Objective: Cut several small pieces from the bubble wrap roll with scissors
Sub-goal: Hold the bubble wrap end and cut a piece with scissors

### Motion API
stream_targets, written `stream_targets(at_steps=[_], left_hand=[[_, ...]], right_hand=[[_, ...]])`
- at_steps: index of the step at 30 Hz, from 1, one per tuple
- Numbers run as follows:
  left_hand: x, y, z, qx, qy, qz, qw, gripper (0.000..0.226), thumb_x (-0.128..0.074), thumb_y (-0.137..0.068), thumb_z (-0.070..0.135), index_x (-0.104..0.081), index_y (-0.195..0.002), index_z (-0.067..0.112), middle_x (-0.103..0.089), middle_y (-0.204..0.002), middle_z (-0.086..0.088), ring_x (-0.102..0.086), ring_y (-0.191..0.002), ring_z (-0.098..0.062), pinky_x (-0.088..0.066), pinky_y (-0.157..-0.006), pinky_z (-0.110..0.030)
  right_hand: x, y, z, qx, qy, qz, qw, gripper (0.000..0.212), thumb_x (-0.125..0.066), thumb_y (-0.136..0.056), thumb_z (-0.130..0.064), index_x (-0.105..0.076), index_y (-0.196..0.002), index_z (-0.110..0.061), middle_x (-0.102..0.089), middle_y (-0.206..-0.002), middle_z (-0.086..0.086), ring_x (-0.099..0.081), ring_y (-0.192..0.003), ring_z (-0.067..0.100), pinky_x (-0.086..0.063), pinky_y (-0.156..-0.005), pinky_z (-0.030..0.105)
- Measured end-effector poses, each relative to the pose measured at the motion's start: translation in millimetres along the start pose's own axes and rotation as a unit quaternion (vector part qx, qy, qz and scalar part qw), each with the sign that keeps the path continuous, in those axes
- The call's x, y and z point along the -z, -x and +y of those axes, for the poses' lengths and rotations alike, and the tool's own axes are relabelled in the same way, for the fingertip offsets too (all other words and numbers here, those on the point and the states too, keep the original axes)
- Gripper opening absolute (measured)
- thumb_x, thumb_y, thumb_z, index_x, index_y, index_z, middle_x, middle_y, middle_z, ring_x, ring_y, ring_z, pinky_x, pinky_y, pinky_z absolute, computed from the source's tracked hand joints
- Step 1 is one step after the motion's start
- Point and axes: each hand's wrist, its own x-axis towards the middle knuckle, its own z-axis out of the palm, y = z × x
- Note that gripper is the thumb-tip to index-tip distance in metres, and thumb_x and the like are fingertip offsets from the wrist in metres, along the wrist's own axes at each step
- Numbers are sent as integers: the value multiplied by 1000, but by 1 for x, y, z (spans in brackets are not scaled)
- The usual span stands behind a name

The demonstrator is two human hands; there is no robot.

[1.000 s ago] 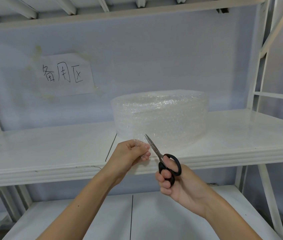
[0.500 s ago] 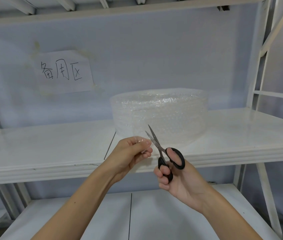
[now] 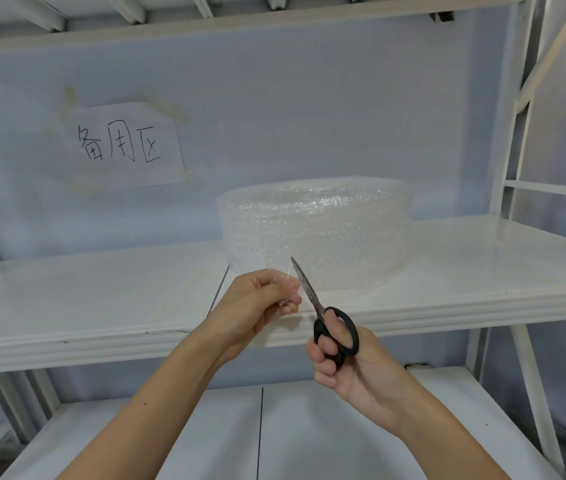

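A wide clear bubble wrap roll lies flat on the white middle shelf. Its loose end hangs out toward me, pinched between the thumb and fingers of my left hand. My right hand grips black-handled scissors just right of that hand. The blades are closed and point up and left, lying against the loose wrap beside my left fingers.
A paper sign with handwritten characters is taped to the pale wall behind the shelf. White rack posts stand at the right. A lower white shelf sits under my forearms.
The scissor blades were open half a second ago and have now closed on the wrap. Both hands stay in nearly the same place.
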Motion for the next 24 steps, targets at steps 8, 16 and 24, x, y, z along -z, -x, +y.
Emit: stream_targets(at_steps=[8,16,24], left_hand=[[5,2,10,-5,-1,3,1000,14,-61,-94,8,-60,-80,3,-55,-63,-4,-52,-56,-13,-52,-62,-17],[7,8,3,24,-8,1,1000,25,-64,-92,9,-66,-67,12,-60,-63,-5,-56,-54,-12,-53,-60,-18],[9,7,3,4,6,14,1000,16,-63,-93,11,-64,-78,5,-61,-66,-6,-55,-56,-13,-53,-62,-18]], right_hand=[[9,6,8,-77,-22,-71,994,60,-83,-55,-58,-49,-59,-9,-46,-68,9,-44,-51,18,-33,-54,26],[6,1,0,-78,-3,-63,995,62,-82,-52,-61,-49,-58,-10,-45,-68,9,-43,-52,19,-31,-56,28],[5,2,6,-96,3,-50,994,61,-82,-52,-61,-48,-59,-9,-45,-68,10,-43,-52,19,-31,-54,27]])
